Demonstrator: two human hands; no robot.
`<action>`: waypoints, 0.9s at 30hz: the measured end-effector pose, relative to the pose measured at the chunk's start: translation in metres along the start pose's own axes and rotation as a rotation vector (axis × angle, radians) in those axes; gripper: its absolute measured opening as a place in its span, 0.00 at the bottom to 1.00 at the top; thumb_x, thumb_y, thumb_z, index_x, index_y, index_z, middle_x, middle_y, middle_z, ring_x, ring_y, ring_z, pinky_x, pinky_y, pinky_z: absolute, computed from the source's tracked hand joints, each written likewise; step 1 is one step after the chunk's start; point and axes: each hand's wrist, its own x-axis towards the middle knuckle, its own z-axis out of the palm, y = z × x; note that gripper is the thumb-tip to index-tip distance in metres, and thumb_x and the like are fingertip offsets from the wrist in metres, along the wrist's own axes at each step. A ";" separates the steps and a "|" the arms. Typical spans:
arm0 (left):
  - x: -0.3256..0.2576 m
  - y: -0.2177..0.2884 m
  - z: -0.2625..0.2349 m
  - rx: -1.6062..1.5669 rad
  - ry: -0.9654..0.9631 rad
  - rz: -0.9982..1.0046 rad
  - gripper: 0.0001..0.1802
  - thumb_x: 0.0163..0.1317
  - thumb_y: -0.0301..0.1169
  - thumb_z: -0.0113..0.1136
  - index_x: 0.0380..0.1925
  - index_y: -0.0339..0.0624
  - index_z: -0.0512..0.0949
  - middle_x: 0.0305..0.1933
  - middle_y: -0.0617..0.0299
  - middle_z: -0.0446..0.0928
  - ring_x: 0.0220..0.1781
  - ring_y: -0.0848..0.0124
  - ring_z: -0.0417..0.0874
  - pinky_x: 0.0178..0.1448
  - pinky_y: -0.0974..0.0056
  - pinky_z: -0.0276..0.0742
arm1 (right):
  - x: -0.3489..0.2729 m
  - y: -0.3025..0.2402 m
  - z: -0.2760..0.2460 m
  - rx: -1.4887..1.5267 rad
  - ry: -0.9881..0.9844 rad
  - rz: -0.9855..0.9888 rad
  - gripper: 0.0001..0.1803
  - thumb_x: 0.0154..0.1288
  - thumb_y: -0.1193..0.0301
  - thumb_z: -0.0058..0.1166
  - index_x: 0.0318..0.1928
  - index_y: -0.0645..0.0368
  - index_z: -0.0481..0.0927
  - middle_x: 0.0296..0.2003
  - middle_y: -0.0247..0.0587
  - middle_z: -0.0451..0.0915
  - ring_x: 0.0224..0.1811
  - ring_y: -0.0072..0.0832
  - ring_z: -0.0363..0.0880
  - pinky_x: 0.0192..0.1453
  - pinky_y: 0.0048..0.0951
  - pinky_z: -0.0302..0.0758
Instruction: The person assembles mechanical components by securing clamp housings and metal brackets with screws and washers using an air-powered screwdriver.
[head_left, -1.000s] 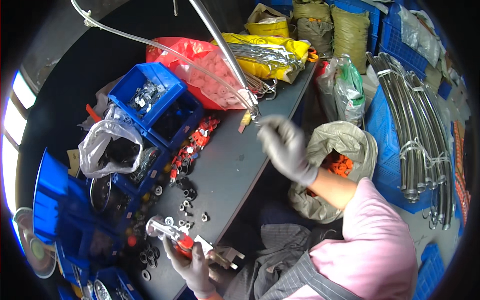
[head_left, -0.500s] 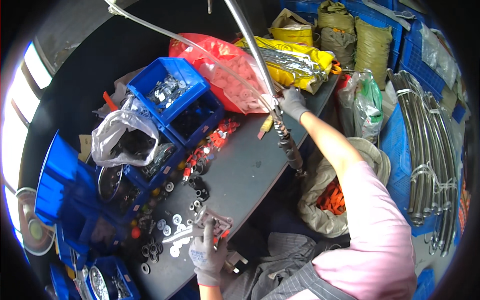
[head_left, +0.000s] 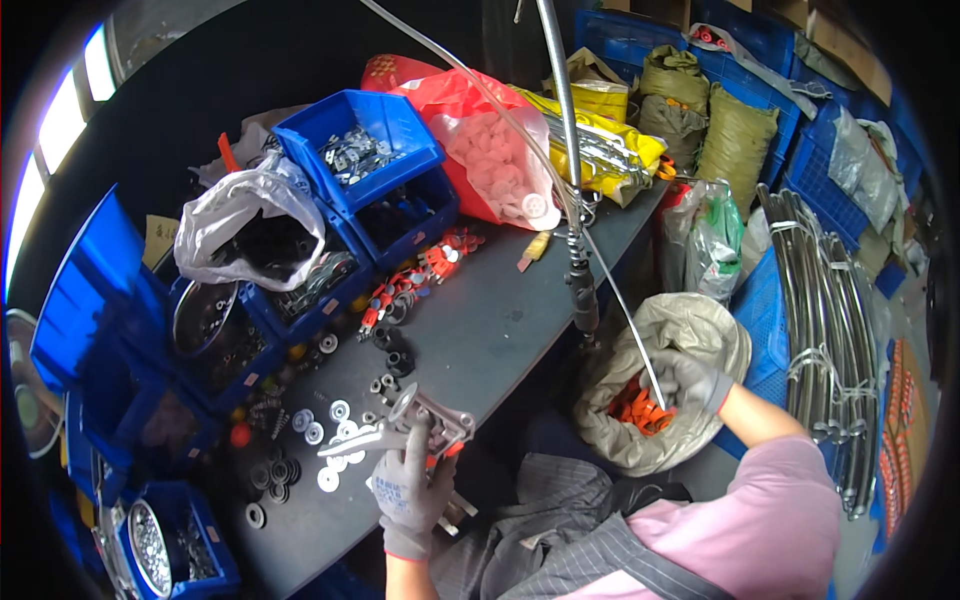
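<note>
The gloved right hand [head_left: 690,383] has dropped from the hanging metal tool [head_left: 580,285] into the grey woven sack [head_left: 700,330], fingers curled among orange plastic parts [head_left: 635,410], while the gloved left hand [head_left: 410,490] still grips the grey metal bracket [head_left: 425,420] on the dark workbench [head_left: 500,330].

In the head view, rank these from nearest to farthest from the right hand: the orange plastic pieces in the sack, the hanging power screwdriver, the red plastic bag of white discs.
1. Orange plastic pieces, in the sack beside the right hand.
2. Hanging power screwdriver, up-left over the bench edge.
3. Red plastic bag of white discs, far back on the bench.
</note>
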 end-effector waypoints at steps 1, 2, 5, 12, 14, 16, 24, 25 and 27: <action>-0.001 0.000 -0.001 -0.019 0.016 0.011 0.46 0.53 0.21 0.82 0.76 0.41 0.78 0.51 0.48 0.90 0.51 0.45 0.93 0.54 0.47 0.88 | 0.005 0.012 0.008 0.417 -0.559 0.149 0.24 0.88 0.51 0.53 0.58 0.61 0.87 0.30 0.40 0.83 0.35 0.34 0.86 0.48 0.43 0.87; -0.004 -0.001 -0.001 -0.035 0.019 0.008 0.45 0.54 0.21 0.82 0.75 0.41 0.78 0.52 0.47 0.89 0.52 0.45 0.93 0.54 0.46 0.88 | 0.010 0.018 0.013 0.356 -0.335 0.046 0.25 0.88 0.50 0.53 0.58 0.61 0.87 0.34 0.39 0.84 0.37 0.35 0.85 0.51 0.43 0.85; -0.016 0.001 -0.015 0.004 0.071 0.022 0.46 0.54 0.22 0.82 0.76 0.41 0.77 0.53 0.45 0.89 0.52 0.45 0.92 0.53 0.46 0.88 | 0.043 -0.021 0.055 0.276 0.060 -0.162 0.25 0.90 0.52 0.51 0.67 0.61 0.81 0.36 0.32 0.81 0.31 0.26 0.75 0.39 0.33 0.75; -0.048 0.007 -0.087 -0.271 0.416 -0.309 0.44 0.68 0.22 0.76 0.82 0.30 0.68 0.61 0.46 0.88 0.60 0.55 0.92 0.64 0.53 0.87 | -0.017 -0.071 0.164 -0.511 0.084 -0.910 0.24 0.94 0.64 0.48 0.77 0.64 0.78 0.33 0.26 0.75 0.30 0.13 0.67 0.34 0.21 0.65; -0.041 -0.008 -0.092 -0.736 0.587 -0.483 0.43 0.73 0.20 0.70 0.85 0.33 0.64 0.52 0.62 0.84 0.47 0.72 0.87 0.53 0.62 0.86 | -0.064 -0.061 0.224 -0.665 -0.010 -1.058 0.23 0.93 0.70 0.49 0.79 0.65 0.77 0.35 0.27 0.75 0.34 0.13 0.68 0.40 0.20 0.68; -0.031 0.009 -0.126 -1.221 0.564 -0.557 0.38 0.78 0.29 0.68 0.84 0.41 0.66 0.44 0.65 0.79 0.38 0.76 0.82 0.42 0.65 0.82 | -0.080 -0.053 0.249 -0.923 -0.119 -1.208 0.23 0.86 0.80 0.51 0.76 0.68 0.81 0.38 0.31 0.76 0.35 0.18 0.73 0.43 0.23 0.72; -0.062 0.008 -0.147 -1.392 0.498 -0.695 0.36 0.78 0.34 0.70 0.82 0.48 0.70 0.39 0.64 0.79 0.33 0.75 0.80 0.38 0.67 0.78 | -0.094 -0.052 0.344 -1.393 -0.309 -1.502 0.37 0.58 0.87 0.62 0.70 0.51 0.89 0.37 0.47 0.86 0.33 0.46 0.88 0.37 0.42 0.82; -0.062 0.010 -0.149 -1.338 0.516 -0.727 0.38 0.77 0.33 0.71 0.83 0.47 0.69 0.39 0.65 0.79 0.34 0.76 0.80 0.38 0.68 0.78 | -0.093 -0.051 0.346 -1.393 -0.314 -1.498 0.37 0.58 0.87 0.62 0.70 0.51 0.89 0.37 0.47 0.86 0.33 0.46 0.88 0.37 0.42 0.82; -0.063 0.010 -0.149 -1.286 0.533 -0.758 0.40 0.77 0.32 0.72 0.85 0.46 0.68 0.40 0.65 0.79 0.34 0.76 0.80 0.38 0.68 0.78 | -0.092 -0.051 0.348 -1.470 -0.294 -1.527 0.37 0.59 0.86 0.62 0.70 0.51 0.89 0.37 0.46 0.85 0.31 0.46 0.87 0.36 0.42 0.82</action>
